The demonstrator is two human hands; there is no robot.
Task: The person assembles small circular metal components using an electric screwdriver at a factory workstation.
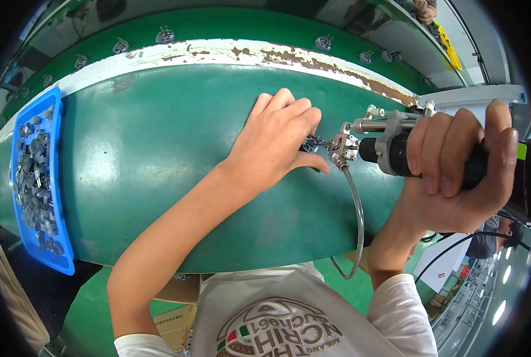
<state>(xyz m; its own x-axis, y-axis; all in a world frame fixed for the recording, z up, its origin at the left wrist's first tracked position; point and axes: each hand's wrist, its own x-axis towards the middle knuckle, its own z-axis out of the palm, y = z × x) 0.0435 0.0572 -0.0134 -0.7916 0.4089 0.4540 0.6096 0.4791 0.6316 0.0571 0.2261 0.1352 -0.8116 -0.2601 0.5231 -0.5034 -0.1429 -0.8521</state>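
One steadies, one aims

At three o'clock, our right hand (pixel 456 156) grips a black driver (pixel 369 150), likely to keep its silver nose (pixel 339 146) level. Toward two, our left hand (pixel 277 143) pinches a small dark part (pixel 310 144) at that nose, seemingly bracing it. At nine, a blue tray (pixel 67 256) sits, probably for easy reach. Beyond the counter (pixel 146 149), units (pixel 165 36) stand at eleven.

A green bench (pixel 152 137) spans the middle, its smooth top shiny under the light and faintly smudged in places. A blue tray (pixel 67 250) sits at its left end, heaped with dark parts (pixel 35 184). Along the far side runs a chipped white ledge (pixel 111 63); beyond it, a green strip (pixel 247 25) carries small, spaced-out pronged pieces (pixel 165 36).
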